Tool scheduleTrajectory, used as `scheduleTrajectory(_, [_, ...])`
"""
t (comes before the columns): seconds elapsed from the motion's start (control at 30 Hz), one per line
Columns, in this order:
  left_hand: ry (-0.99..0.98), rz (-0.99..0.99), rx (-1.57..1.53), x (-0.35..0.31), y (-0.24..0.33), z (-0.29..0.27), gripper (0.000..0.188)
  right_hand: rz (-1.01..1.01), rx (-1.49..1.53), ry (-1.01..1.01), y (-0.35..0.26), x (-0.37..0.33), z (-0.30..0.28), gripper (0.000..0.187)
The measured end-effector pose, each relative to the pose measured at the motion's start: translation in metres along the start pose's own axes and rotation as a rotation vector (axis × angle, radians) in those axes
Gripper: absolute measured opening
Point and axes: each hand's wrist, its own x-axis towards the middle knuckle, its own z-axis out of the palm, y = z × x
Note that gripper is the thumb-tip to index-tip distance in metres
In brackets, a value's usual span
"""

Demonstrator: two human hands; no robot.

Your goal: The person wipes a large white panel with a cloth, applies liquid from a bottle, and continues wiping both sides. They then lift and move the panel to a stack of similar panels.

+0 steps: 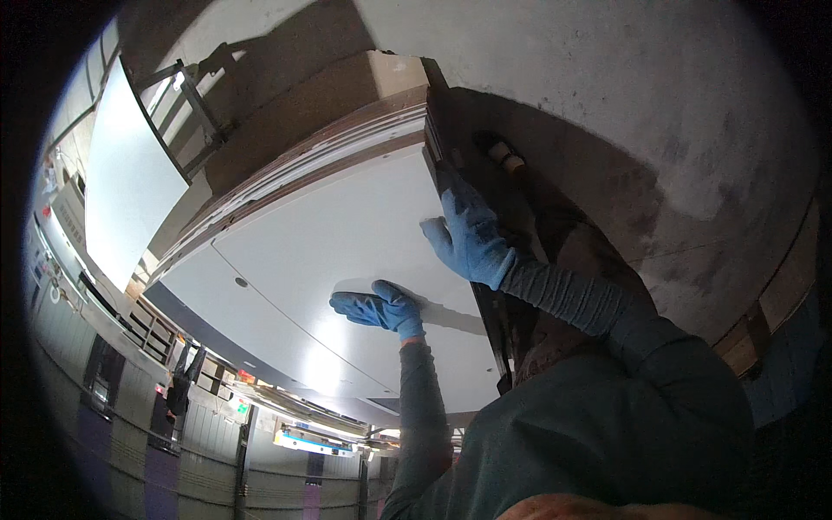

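A large white panel (347, 225) lies on top of a stack of boards. A seam runs across its face, with a small round hole to one side of it. My left hand (379, 309), in a blue glove, rests on the white surface with its fingers stretched out. My right hand (475, 238), gloved alike, is at the panel's right edge. Its thumb is spread over the white face, while the other fingers reach along the edge, their tips partly lost in shadow. Below the top panel, the layered edges of the stacked boards (321, 160) show brown and white.
To the left, another white sheet (130, 182) stands near a dark metal frame (201, 113). Grey concrete floor (607, 69) stretches beyond the stack, partly in shadow. My foot (500, 152) is close to the stack's right side. Racks and long materials (303, 414) stand toward the wall.
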Motion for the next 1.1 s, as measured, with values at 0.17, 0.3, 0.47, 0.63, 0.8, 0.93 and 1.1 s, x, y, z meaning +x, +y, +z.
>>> scheduleTrajectory(0.17, [0.018,-0.018,-0.004,-0.001,-0.001,0.001,0.099,0.006,0.004,-0.072,-0.003,0.002,-0.01,0.068])
scheduleTrajectory(0.3, [0.033,-0.008,-0.001,0.001,-0.004,0.004,0.1,0.138,-0.007,-0.183,-0.004,-0.003,-0.007,0.065])
scheduleTrajectory(0.47, [0.027,0.006,0.006,0.001,-0.006,0.005,0.101,0.059,0.016,-0.027,-0.003,-0.008,0.009,0.053])
scheduleTrajectory(0.63, [0.035,0.01,-0.005,0.001,-0.005,0.006,0.101,0.146,-0.071,-0.181,-0.002,-0.006,0.011,0.048])
scheduleTrajectory(0.8, [0.027,0.017,0.003,0.001,-0.008,0.005,0.1,0.047,-0.102,0.001,-0.005,-0.01,0.011,0.051])
scheduleTrajectory(0.93, [0.027,-0.001,-0.062,0.002,-0.008,0.006,0.101,0.161,-0.08,-0.267,-0.003,-0.008,0.001,0.058])
scheduleTrajectory(1.1, [-0.03,-0.015,-0.068,0.0,-0.006,0.001,0.107,-0.44,0.197,0.162,-0.008,0.028,-0.035,0.085])
